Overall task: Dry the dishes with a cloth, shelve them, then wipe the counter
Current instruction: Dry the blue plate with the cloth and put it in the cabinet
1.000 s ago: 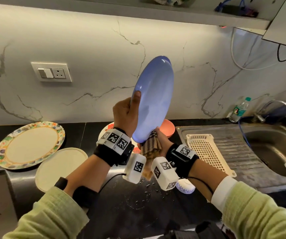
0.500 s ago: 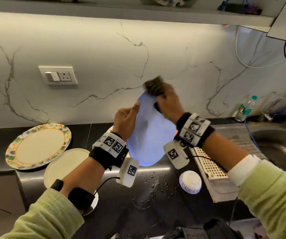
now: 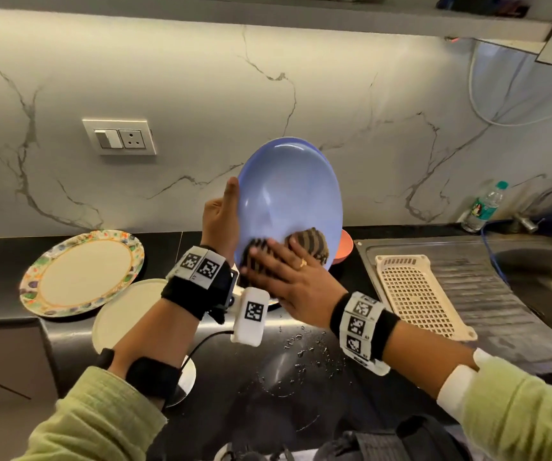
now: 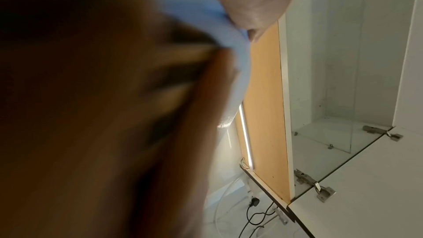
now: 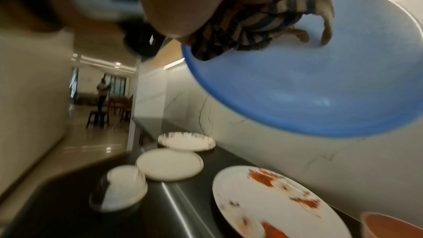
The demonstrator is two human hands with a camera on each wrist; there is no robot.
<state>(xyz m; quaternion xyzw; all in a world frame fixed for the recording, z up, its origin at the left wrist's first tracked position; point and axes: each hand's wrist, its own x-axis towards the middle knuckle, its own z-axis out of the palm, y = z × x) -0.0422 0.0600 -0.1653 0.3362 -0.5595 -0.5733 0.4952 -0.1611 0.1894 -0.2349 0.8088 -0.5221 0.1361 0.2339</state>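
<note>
A blue plate stands almost upright above the black counter. My left hand grips its left rim, thumb up along the edge. My right hand lies flat on the plate's lower face and presses a brown striped cloth against it. In the right wrist view the cloth is bunched under my palm on the blue plate. The left wrist view is blurred, showing only a strip of the blue plate.
On the counter lie a flower-rimmed plate, a cream plate, a red-patterned plate, an upturned small bowl and an orange bowl. A perforated tray sits on the sink drainboard. Water drops dot the counter.
My right hand swept the cloth from the plate's top edge down to its lower face. The plate turned its face more toward me; my left hand kept its hold.
</note>
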